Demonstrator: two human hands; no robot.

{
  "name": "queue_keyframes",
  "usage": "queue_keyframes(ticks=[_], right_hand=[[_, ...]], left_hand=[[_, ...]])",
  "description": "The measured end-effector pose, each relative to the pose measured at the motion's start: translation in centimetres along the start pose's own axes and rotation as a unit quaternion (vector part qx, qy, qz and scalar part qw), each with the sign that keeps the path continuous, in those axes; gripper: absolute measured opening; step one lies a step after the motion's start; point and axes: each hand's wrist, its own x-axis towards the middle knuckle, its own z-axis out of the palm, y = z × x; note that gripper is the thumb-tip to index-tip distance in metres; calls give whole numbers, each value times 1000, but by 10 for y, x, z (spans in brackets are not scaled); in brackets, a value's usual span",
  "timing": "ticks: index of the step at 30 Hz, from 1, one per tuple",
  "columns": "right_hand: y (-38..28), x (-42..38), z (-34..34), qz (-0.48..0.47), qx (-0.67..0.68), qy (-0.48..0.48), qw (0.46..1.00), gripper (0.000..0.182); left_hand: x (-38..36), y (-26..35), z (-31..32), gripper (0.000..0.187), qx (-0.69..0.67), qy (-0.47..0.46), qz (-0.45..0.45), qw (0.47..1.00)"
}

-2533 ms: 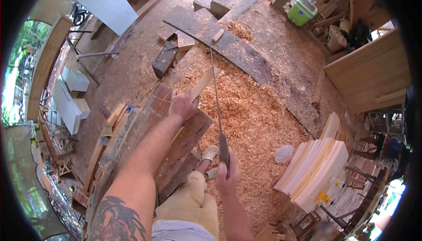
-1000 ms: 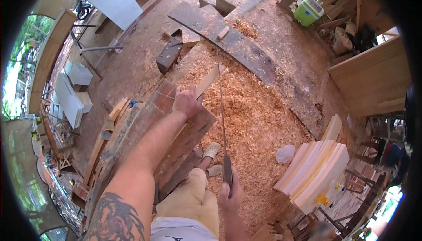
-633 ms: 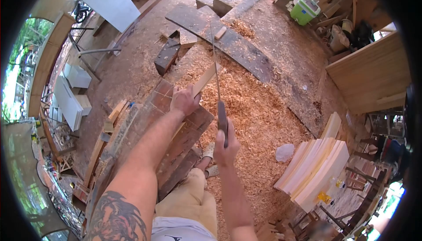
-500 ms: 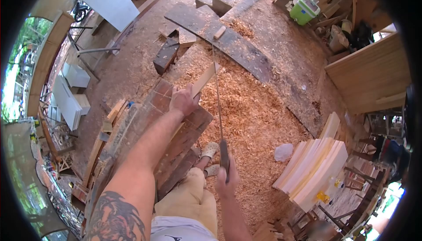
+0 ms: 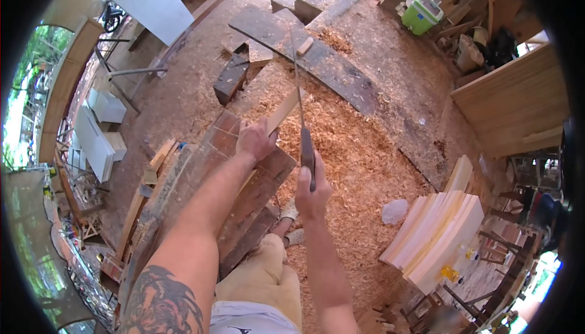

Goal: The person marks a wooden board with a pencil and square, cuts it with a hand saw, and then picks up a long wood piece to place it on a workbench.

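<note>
A hand saw (image 5: 308, 145) is in my right hand (image 5: 315, 191), its fingers wrapped round the dark handle. The thin blade points away from me and runs along the far end of a narrow pale wooden strip (image 5: 285, 111). My left hand (image 5: 256, 139) grips that strip near the corner of a worn wooden workbench (image 5: 225, 130). The strip sticks out past the bench edge over the shavings. Whether the teeth are in the wood is too small to tell.
Wood shavings (image 5: 347, 145) cover the floor. Beyond lies a dark plank (image 5: 341, 81) with a small wood block (image 5: 305, 46) on it. Stacked pale boards (image 5: 432, 230) stand to the right, near a crumpled whitish lump (image 5: 395, 211). A green cooler (image 5: 421, 14) sits at the back right.
My right hand has pushed the saw forward, away from me, so the handle is now much closer to the wooden strip. My left hand and the strip stay nearly in place.
</note>
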Motion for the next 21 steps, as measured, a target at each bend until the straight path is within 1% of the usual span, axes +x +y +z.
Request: queue_keyframes(ticks=[1, 3, 5, 7, 10, 11, 12, 14, 16, 19, 21], right_hand=[[-5, -16, -7, 18, 3, -10, 1000, 56], [-8, -58, -29, -6, 29, -9, 1000, 57], [-5, -114, -59, 9, 20, -13, 1000, 59], [-16, -152, -87, 44, 68, -57, 995, 60], [-29, -146, -88, 48, 77, -51, 995, 60], [-22, -132, -77, 34, 60, -43, 997, 59], [-9, -105, -60, 17, 44, -34, 998, 58], [6, -39, -19, 40, 39, -29, 998, 56], [-2, 17, 10, 26, 39, -14, 999, 55], [2, 27, 17, -11, 6, 31, 999, 55], [5, 8, 8, -16, 2, 18, 1000, 55]], left_hand=[[1, -2, -1, 46, -2, -1, 2, 1000], [1, -3, 2, 46, -12, -7, 5, 1000], [2, -3, 6, 45, -16, 3, 5, 1000], [2, -6, 7, 45, -13, 4, 5, 1000], [1, -5, 6, 46, -7, -4, 7, 1000], [1, -5, 6, 46, -6, -4, 8, 1000], [2, -4, 5, 46, -4, -1, 10, 1000], [3, -6, 5, 46, -11, 11, 11, 1000], [-1, -4, 7, 47, -8, 2, 8, 1000], [2, -2, 1, 46, 6, -15, 1, 1000], [1, -3, 1, 46, 5, -14, 1, 1000]])
